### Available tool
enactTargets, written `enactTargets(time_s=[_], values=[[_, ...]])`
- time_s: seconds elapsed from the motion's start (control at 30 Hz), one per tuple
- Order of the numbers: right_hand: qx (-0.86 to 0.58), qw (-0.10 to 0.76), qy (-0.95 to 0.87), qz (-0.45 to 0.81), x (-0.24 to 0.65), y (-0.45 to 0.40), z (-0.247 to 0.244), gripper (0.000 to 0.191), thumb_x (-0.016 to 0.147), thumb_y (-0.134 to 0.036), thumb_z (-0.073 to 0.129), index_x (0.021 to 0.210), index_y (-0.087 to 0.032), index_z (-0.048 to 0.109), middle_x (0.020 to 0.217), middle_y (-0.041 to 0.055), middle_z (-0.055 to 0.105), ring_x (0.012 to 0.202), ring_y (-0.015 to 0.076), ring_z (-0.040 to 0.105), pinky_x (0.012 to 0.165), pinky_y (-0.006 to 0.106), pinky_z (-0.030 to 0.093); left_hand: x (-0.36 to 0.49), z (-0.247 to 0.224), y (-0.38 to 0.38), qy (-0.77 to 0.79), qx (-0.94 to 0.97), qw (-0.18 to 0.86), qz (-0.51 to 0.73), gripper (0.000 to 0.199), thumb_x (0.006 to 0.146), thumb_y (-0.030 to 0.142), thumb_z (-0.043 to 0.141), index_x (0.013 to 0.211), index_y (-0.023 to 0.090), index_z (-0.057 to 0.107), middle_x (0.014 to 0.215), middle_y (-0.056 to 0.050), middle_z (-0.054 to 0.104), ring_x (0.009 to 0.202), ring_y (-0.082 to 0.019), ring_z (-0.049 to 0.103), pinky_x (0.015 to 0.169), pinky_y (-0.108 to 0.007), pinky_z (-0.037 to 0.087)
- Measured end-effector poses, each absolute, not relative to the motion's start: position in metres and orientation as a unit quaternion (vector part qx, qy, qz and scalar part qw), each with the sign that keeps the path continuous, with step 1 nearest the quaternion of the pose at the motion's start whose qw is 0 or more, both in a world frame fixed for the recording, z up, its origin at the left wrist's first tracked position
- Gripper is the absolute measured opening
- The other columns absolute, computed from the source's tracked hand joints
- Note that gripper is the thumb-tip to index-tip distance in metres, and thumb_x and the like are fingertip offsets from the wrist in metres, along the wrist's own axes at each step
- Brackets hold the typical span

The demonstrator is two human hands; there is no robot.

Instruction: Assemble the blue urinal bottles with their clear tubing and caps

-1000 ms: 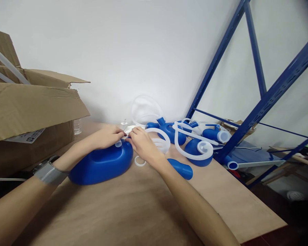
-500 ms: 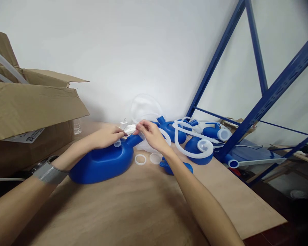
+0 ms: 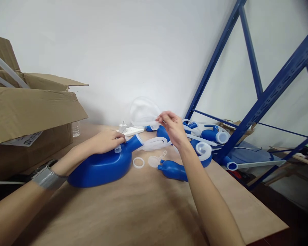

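Note:
A blue plastic urinal bottle point(image 3: 102, 167) with an angled neck lies on the table at the left. My left hand point(image 3: 106, 140) is closed round its handle, the fingers partly hidden. A small translucent cylindrical piece point(image 3: 117, 149) sticks out below those fingers. The bottle's mouth point(image 3: 139, 139) faces up and to the right, uncovered. My right hand point(image 3: 173, 128) is raised beyond and right of the mouth, thumb and fingers pinched together. Whatever is in that pinch blends with the translucent tubing point(image 3: 145, 109) behind it. A white ring point(image 3: 138, 163) and a translucent disc cap point(image 3: 154, 161) lie right of the bottle.
A smaller blue bottle point(image 3: 173, 170) lies beside the right forearm. More blue bottles with white corrugated hoses point(image 3: 205, 150) crowd the back right. A cardboard box point(image 3: 36, 106) stands at the left, a power strip point(image 3: 130, 131) by the wall. Blue shelf posts point(image 3: 261, 99) rise at the right.
My right hand has left the bottle's neck and moved up and to the right, exposing the mouth. My left hand stays on the handle. The view has shifted slightly.

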State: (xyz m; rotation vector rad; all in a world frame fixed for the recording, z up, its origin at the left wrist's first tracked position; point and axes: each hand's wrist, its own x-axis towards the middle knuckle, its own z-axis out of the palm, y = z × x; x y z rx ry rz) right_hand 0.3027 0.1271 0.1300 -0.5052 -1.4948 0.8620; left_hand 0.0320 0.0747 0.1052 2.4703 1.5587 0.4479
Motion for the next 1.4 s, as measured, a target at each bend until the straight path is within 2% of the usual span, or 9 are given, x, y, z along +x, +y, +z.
enactTargets(time_s=[0.27, 0.4, 0.5, 0.57, 0.7, 0.83, 1.17, 1.27, 1.4], values=[[-0.307, 0.384, -0.853, 0.177, 0.284, 0.115, 0.111, 0.019, 0.099, -0.035, 0.06, 0.101, -0.02, 0.071, 0.107, 0.0057, 0.076, 0.104, 0.0207, 0.068, 0.095, 0.035, 0.049, 0.034, 0.111, 0.071, 0.519, 0.841, 0.082, 0.129, 0.052, 0.091, 0.046, 0.03, 0.101, 0.022, 0.076, 0.114, -0.007, 0.077, 0.106, -0.027, 0.069, 0.096, -0.034, 0.048], [-0.249, 0.369, -0.882, 0.153, 0.283, 0.111, 0.106, 0.024, 0.097, -0.029, 0.063, 0.119, -0.021, 0.065, 0.127, 0.0093, 0.068, 0.119, 0.0217, 0.063, 0.102, 0.039, 0.048, 0.034, 0.111, 0.072, 0.518, 0.841, 0.078, 0.134, 0.051, 0.091, 0.046, 0.031, 0.099, 0.023, 0.075, 0.113, -0.007, 0.077, 0.105, -0.028, 0.069, 0.095, -0.034, 0.048], [-0.228, 0.398, -0.881, 0.115, 0.281, 0.111, 0.105, 0.011, 0.092, -0.028, 0.069, 0.099, -0.02, 0.066, 0.107, 0.006, 0.068, 0.1, 0.0196, 0.063, 0.093, 0.035, 0.05, 0.034, 0.11, 0.074, 0.522, 0.838, 0.082, 0.138, 0.049, 0.09, 0.045, 0.032, 0.097, 0.024, 0.076, 0.111, -0.006, 0.078, 0.103, -0.027, 0.069, 0.094, -0.034, 0.049], [-0.24, 0.362, -0.893, 0.114, 0.278, 0.109, 0.105, 0.013, 0.092, -0.031, 0.07, 0.092, -0.019, 0.066, 0.091, 0.0022, 0.065, 0.085, 0.017, 0.061, 0.082, 0.032, 0.049, 0.034, 0.109, 0.074, 0.524, 0.837, 0.08, 0.136, 0.049, 0.09, 0.044, 0.032, 0.097, 0.023, 0.076, 0.109, -0.006, 0.078, 0.101, -0.027, 0.07, 0.093, -0.034, 0.049], [-0.268, 0.268, -0.917, 0.126, 0.274, 0.104, 0.103, 0.028, 0.1, -0.035, 0.061, 0.124, -0.02, 0.066, 0.082, -0.0015, 0.063, 0.075, 0.0156, 0.058, 0.076, 0.031, 0.045, 0.035, 0.11, 0.074, 0.53, 0.832, 0.085, 0.141, 0.049, 0.088, 0.045, 0.032, 0.095, 0.023, 0.076, 0.108, -0.006, 0.078, 0.1, -0.027, 0.07, 0.092, -0.033, 0.049], [-0.274, 0.295, -0.893, 0.202, 0.272, 0.102, 0.101, 0.033, 0.101, -0.032, 0.059, 0.132, -0.023, 0.066, 0.071, -0.0045, 0.06, 0.069, 0.0145, 0.054, 0.072, 0.03, 0.044, 0.035, 0.111, 0.073, 0.533, 0.831, 0.087, 0.136, 0.049, 0.088, 0.046, 0.033, 0.095, 0.023, 0.076, 0.108, -0.007, 0.078, 0.099, -0.028, 0.069, 0.09, -0.034, 0.049], [-0.248, 0.359, -0.814, 0.383, 0.275, 0.118, 0.09, 0.043, 0.093, -0.042, 0.069, 0.129, -0.021, 0.065, 0.054, -0.0116, 0.038, 0.052, 0.0097, 0.031, 0.056, 0.026, 0.028, 0.034, 0.111, 0.079, 0.527, 0.834, 0.1, 0.127, 0.051, 0.087, 0.048, 0.034, 0.098, 0.024, 0.078, 0.112, -0.006, 0.078, 0.106, -0.028, 0.069, 0.095, -0.034, 0.049], [-0.259, 0.358, -0.818, 0.369, 0.275, 0.117, 0.088, 0.042, 0.092, -0.044, 0.068, 0.127, -0.022, 0.061, 0.057, -0.0107, 0.044, 0.053, 0.0107, 0.037, 0.056, 0.026, 0.03, 0.035, 0.11, 0.079, 0.53, 0.831, 0.104, 0.133, 0.051, 0.087, 0.048, 0.034, 0.097, 0.024, 0.078, 0.11, -0.006, 0.078, 0.105, -0.028, 0.069, 0.092, -0.034, 0.05], [-0.295, 0.393, -0.827, 0.272, 0.27, 0.111, 0.086, 0.024, 0.097, -0.045, 0.06, 0.101, -0.021, 0.061, 0.063, -0.007, 0.051, 0.058, 0.0121, 0.044, 0.059, 0.026, 0.035, 0.037, 0.106, 0.077, 0.524, 0.835, 0.087, 0.141, 0.052, 0.088, 0.049, 0.033, 0.099, 0.021, 0.076, 0.11, -0.009, 0.077, 0.104, -0.029, 0.068, 0.091, -0.036, 0.049]])
